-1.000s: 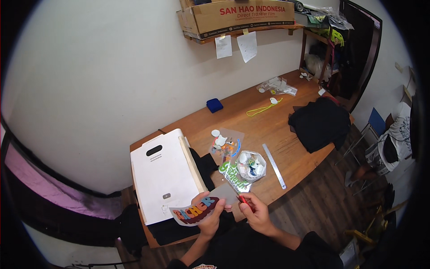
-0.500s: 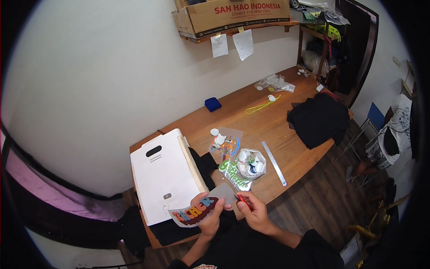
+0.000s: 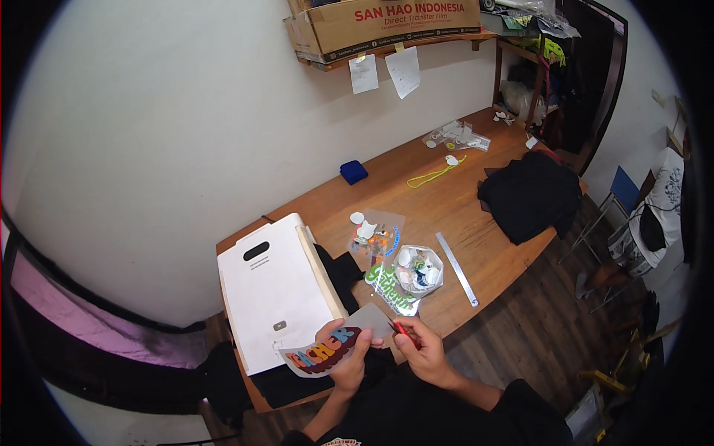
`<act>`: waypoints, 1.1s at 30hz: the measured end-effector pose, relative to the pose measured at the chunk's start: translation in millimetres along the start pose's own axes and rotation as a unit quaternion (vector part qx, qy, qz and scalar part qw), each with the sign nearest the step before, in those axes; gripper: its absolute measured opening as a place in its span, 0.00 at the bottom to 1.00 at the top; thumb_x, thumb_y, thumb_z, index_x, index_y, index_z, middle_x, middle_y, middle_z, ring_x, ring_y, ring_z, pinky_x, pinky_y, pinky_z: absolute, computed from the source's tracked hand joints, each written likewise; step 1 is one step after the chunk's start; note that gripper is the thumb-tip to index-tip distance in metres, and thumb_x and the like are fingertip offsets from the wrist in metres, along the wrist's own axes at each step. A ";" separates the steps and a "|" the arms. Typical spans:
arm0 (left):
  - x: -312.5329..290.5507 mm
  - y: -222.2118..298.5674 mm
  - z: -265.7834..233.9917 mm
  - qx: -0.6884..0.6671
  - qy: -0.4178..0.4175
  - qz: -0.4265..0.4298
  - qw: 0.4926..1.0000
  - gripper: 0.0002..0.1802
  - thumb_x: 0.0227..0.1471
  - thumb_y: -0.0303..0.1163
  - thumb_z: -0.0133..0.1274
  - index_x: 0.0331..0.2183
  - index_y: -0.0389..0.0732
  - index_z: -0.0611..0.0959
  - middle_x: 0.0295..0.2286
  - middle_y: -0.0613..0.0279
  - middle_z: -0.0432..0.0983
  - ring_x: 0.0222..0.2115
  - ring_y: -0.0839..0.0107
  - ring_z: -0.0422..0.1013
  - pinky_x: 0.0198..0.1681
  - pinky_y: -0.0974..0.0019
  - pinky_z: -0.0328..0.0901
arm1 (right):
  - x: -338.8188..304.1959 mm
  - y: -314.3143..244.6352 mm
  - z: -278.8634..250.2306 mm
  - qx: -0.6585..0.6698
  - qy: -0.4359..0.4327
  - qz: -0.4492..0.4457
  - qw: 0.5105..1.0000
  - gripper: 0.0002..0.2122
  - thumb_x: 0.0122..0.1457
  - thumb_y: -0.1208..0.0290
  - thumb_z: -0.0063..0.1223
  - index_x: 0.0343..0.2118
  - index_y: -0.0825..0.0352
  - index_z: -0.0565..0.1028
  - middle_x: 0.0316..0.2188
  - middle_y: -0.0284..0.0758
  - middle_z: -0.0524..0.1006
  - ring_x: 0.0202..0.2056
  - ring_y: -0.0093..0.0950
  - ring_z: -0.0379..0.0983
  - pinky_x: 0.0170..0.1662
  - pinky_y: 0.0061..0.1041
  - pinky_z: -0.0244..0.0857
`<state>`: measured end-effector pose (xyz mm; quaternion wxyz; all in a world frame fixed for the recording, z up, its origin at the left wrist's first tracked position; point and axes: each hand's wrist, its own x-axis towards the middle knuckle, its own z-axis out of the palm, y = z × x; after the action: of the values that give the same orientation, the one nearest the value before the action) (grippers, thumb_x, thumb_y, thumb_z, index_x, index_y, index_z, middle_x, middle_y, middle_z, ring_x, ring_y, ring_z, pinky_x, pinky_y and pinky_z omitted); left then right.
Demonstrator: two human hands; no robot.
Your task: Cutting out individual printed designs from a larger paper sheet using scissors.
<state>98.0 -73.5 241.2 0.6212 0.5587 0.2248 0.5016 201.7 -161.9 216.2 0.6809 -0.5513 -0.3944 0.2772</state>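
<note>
Near the table's front edge, my left hand is closed on a sheet of transfer film printed with colourful lettering. Its thumb lies on top, and the plain grey end of the sheet points to the right. My right hand is closed around red-handled scissors, their dark tip at that plain end. Most of the scissors is hidden by the fingers. Just beyond the hands lie a film with green lettering and a clear plastic-lined container full of white scraps.
A white heat press stands at the left, over black cloth. A steel ruler, a clear printed film, a blue box and a yellow cord lie on the wooden table. Folded black garments sit at the right end.
The view has shifted very slightly. Both hands keep their hold on the film and the scissors, with hardly any visible movement.
</note>
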 end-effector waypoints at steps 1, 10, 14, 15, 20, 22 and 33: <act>0.3 -0.1 -0.1 0.000 0.000 0.000 1.000 0.25 0.46 0.15 0.50 0.45 0.36 0.60 0.25 0.49 0.73 0.21 0.68 0.72 0.27 0.70 0.70 | 0.2 0.8 0.3 0.002 0.003 -0.003 1.000 0.12 0.56 0.72 0.49 0.41 0.73 0.68 0.30 0.38 0.73 0.31 0.22 0.70 0.34 0.19 0.62; 1.2 1.2 -0.4 -0.003 0.007 -0.010 1.000 0.25 0.46 0.15 0.50 0.45 0.36 0.60 0.25 0.49 0.73 0.21 0.68 0.72 0.28 0.70 0.70 | 4.2 -4.5 2.4 -0.009 -0.002 -0.006 1.000 0.11 0.58 0.75 0.45 0.42 0.73 0.66 0.26 0.27 0.68 0.28 0.12 0.63 0.32 0.11 0.58; 1.3 0.8 -0.5 0.005 0.007 -0.003 1.000 0.25 0.46 0.15 0.50 0.45 0.36 0.60 0.25 0.50 0.73 0.21 0.68 0.72 0.28 0.70 0.70 | 4.8 -4.8 3.1 -0.010 0.000 -0.003 1.000 0.11 0.58 0.75 0.45 0.42 0.73 0.66 0.26 0.27 0.68 0.28 0.12 0.62 0.32 0.11 0.58; 1.2 0.4 -0.7 0.007 0.007 0.000 1.000 0.24 0.46 0.15 0.50 0.45 0.36 0.60 0.25 0.50 0.73 0.21 0.68 0.72 0.28 0.70 0.70 | 3.8 -2.6 2.2 -0.006 -0.002 0.002 1.000 0.11 0.57 0.74 0.47 0.41 0.73 0.67 0.27 0.32 0.70 0.29 0.16 0.65 0.33 0.15 0.60; 2.1 0.6 -0.9 0.012 -0.001 0.003 1.000 0.25 0.46 0.15 0.50 0.45 0.36 0.60 0.25 0.50 0.72 0.21 0.68 0.72 0.28 0.70 0.70 | 3.8 -1.9 2.0 0.000 -0.004 0.010 1.000 0.11 0.56 0.73 0.48 0.41 0.73 0.68 0.28 0.37 0.72 0.30 0.20 0.68 0.33 0.18 0.62; 2.0 0.2 -0.9 0.014 -0.003 0.006 1.000 0.25 0.46 0.15 0.50 0.45 0.36 0.60 0.25 0.50 0.72 0.21 0.68 0.72 0.28 0.70 0.71 | 5.5 -2.2 3.3 0.001 -0.006 -0.003 1.000 0.11 0.59 0.75 0.44 0.42 0.73 0.66 0.25 0.26 0.67 0.27 0.12 0.61 0.31 0.11 0.57; 0.6 -0.7 -0.4 -0.008 0.005 0.003 1.000 0.25 0.46 0.14 0.49 0.45 0.36 0.59 0.25 0.50 0.72 0.21 0.68 0.72 0.27 0.69 0.71 | 5.7 2.1 3.1 -0.008 -0.001 -0.018 1.000 0.10 0.59 0.75 0.44 0.42 0.74 0.67 0.27 0.27 0.68 0.29 0.12 0.62 0.32 0.11 0.58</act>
<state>98.2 -72.6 240.5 0.6229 0.5517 0.2228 0.5079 202.3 -155.1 215.8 0.6807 -0.5493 -0.4076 0.2623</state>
